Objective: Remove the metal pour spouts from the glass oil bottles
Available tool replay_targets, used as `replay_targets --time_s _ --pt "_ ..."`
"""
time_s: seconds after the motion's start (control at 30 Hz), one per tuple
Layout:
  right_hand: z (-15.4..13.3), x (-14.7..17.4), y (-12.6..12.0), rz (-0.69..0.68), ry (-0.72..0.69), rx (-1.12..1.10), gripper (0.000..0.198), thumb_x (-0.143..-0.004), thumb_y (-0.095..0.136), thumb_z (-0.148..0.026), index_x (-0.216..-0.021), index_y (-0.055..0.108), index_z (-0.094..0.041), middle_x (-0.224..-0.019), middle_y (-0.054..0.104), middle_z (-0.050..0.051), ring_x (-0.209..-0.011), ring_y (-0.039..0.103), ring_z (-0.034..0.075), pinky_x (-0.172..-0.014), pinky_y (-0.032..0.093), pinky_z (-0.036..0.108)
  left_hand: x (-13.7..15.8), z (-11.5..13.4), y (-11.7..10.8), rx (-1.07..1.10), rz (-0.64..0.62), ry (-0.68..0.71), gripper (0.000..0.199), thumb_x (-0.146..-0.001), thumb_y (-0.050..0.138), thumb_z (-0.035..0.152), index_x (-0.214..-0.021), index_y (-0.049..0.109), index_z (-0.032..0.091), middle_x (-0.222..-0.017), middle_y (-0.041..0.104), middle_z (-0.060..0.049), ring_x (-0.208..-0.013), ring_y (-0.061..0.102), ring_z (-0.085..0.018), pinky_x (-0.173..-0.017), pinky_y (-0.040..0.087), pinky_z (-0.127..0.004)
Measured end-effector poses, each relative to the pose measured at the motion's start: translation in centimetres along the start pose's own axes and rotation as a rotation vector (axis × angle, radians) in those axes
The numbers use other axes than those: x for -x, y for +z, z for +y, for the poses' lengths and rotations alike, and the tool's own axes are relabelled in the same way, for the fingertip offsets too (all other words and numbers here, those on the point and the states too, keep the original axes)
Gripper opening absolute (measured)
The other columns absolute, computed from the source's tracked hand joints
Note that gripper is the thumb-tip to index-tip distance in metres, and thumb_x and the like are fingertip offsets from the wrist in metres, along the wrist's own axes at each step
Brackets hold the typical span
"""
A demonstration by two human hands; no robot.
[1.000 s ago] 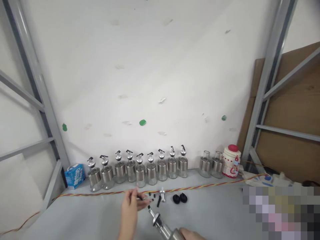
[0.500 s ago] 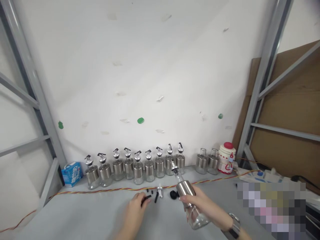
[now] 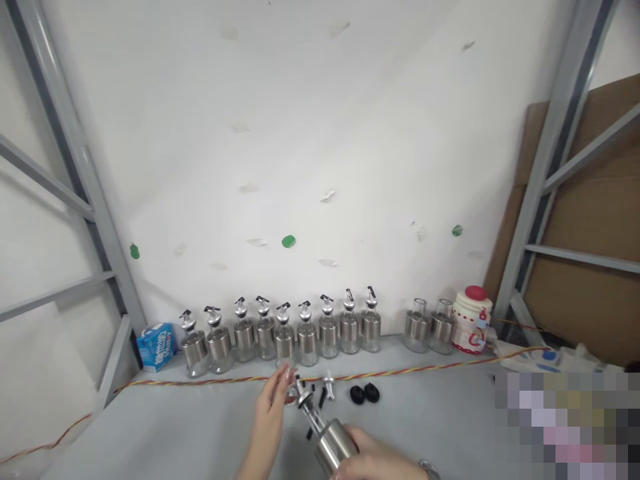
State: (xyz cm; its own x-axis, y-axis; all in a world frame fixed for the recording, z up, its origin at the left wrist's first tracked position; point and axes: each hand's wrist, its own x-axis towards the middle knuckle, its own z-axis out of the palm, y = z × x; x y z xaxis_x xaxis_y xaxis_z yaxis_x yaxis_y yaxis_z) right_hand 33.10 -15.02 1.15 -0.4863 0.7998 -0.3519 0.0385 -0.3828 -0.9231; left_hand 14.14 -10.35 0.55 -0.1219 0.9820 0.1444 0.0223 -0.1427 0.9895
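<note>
Bottle tilted over the near middle of the bench, spout toward far left; right hand has fingers wrapped on its steel sleeve, best hold. Left hand beside spout, can't tell if fingers grip anything. Probably stiff, moderately light, slick metal, breakable glass.

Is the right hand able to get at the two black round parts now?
Probably not: the right hand holds the bottle, although the way to the black round parts looks free.
</note>
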Motion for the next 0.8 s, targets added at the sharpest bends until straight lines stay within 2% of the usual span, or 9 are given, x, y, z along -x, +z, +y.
replay_targets --time_s 0.13,0.3,0.37,0.53,0.7,0.8 --pt "0.1 0.1 -0.1 -0.037 0.006 0.181 0.039 -0.053 0.062 -0.015 -0.091 0.056 -0.016 -0.073 0.056 -0.004 -0.067 0.052 0.01 -0.058 0.038 0.019 -0.1 0.6 0.2 0.074 -0.13 -0.128 0.045 -0.066 0.055 0.053 -0.081 0.065 0.013 -0.076 0.07 -0.01 -0.076 0.063 -0.024 -0.063 0.048 -0.03" --pt "0.0 -0.1 -0.2 -0.09 0.039 0.172 0.038 -0.054 0.061 -0.013 -0.091 0.057 -0.013 -0.07 0.053 -0.004 -0.06 0.047 0.007 -0.052 0.034 0.017 0.0 0.3 0.6 0.096 -0.124 -0.176 0.044 -0.061 0.059 0.053 -0.08 0.063 0.014 -0.082 0.069 -0.01 -0.074 0.064 -0.023 -0.058 0.047 -0.028" --pt "0.0 0.0 -0.2 -0.088 0.048 0.169 0.038 -0.054 0.062 -0.014 -0.092 0.057 -0.013 -0.07 0.053 -0.004 -0.059 0.047 0.006 -0.051 0.033 0.017 0.0 -0.1 0.6 0.033 -0.11 -0.172 0.043 -0.062 0.057 0.054 -0.076 0.062 0.014 -0.077 0.069 -0.009 -0.067 0.064 -0.021 -0.053 0.045 -0.026" --pt "0.1 -0.1 0.1 -0.057 0.055 0.208 0.036 -0.054 0.063 -0.016 -0.089 0.056 -0.015 -0.069 0.052 -0.004 -0.06 0.048 0.008 -0.052 0.035 0.017 -0.4 -1.2 0.3 -0.228 -0.031 -0.03 0.037 -0.067 0.051 0.05 -0.059 0.06 0.016 -0.058 0.067 -0.005 -0.047 0.055 -0.015 -0.048 0.039 -0.024" --pt "0.0 -0.1 0.4 -0.024 0.059 0.259 0.037 -0.053 0.064 -0.017 -0.089 0.056 -0.015 -0.07 0.053 -0.004 -0.064 0.05 0.01 -0.056 0.038 0.018 -0.7 -1.1 0.0 -0.157 0.012 -0.131 0.036 -0.062 0.056 0.05 -0.059 0.061 0.015 -0.058 0.068 -0.006 -0.047 0.057 -0.016 -0.046 0.04 -0.025" --pt "0.5 0.1 0.2 -0.003 0.085 0.281 0.034 -0.055 0.063 -0.018 -0.089 0.057 -0.016 -0.069 0.054 -0.003 -0.065 0.053 0.011 -0.058 0.04 0.02 -1.3 -0.3 -1.4 -0.11 0.08 -0.14 0.036 -0.062 0.056 0.05 -0.063 0.06 0.015 -0.063 0.069 -0.007 -0.06 0.063 -0.02 -0.054 0.045 -0.027"
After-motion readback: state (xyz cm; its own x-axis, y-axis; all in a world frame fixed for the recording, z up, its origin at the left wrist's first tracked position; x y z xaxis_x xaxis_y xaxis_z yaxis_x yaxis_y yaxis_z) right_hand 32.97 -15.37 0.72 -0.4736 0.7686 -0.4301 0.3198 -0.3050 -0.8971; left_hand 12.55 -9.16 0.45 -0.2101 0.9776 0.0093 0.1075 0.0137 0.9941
